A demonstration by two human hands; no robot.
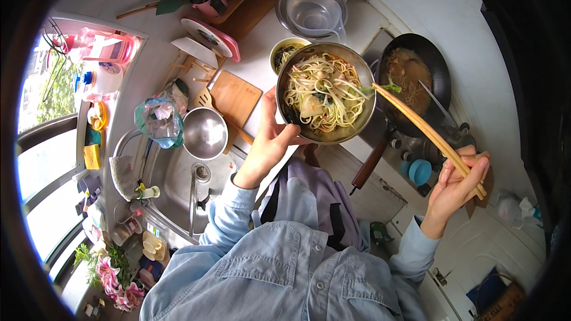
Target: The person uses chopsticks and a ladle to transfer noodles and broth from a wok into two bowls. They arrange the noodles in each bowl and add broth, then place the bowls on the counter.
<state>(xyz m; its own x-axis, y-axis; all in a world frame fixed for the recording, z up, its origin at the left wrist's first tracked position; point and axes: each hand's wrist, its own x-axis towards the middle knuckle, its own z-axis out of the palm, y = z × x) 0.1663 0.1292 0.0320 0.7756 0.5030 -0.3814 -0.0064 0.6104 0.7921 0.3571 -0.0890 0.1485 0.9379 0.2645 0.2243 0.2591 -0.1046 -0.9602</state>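
Observation:
My left hand [269, 141] grips the rim of a metal bowl [291, 132] and holds it up over the counter edge. Noodles [327, 92] mixed with vegetable strips fill the bowl. Long wooden chopsticks [429, 135] are held in my right hand [459, 185], its fingers closed around their thick end. Their tips pinch a bit of green leaf [389, 88] at the bowl's right rim. Right of the bowl, a black wok [441, 53] on the stove contains brown broth with a metal utensil [437, 104] leaning in it. Partly hidden behind the bowl is a smaller yellowish bowl [276, 58] of noodles.
A steel sink [172, 169] with a metal pot [205, 134] lies at the left. Beside it is a wooden cutting board [236, 100]. The wok's brown handle [370, 165] juts toward me. At the back stand a basin with a clear strainer [314, 13] and a plate rack [202, 68].

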